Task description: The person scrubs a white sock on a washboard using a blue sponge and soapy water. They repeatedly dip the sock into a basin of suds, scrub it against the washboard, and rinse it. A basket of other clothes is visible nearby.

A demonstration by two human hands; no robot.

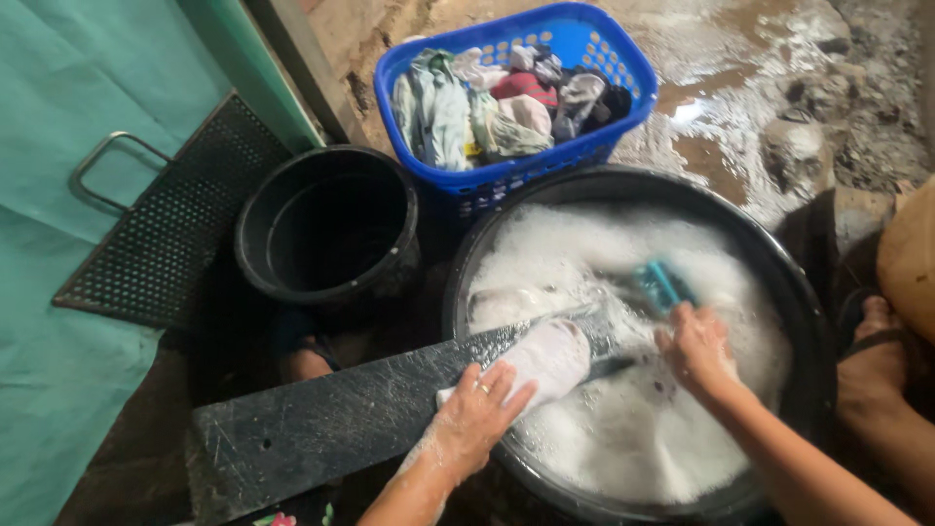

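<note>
- Head view: a white sock [547,358] lies at lower centre on a dark board [331,419] across the black sudsy basin [808,292].
- Left hand [477,409] presses it flat, fingers spread; right hand [696,346] grips a teal brush [662,284].
- The sock looks soaked, limp and soapy-slick; best pinned at the cuff.

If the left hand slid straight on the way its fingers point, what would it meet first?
The left hand rests on a white cloth lying on the dark board. Going straight on, it would ride further up that cloth, then probably reach the suds in the black basin.
</note>
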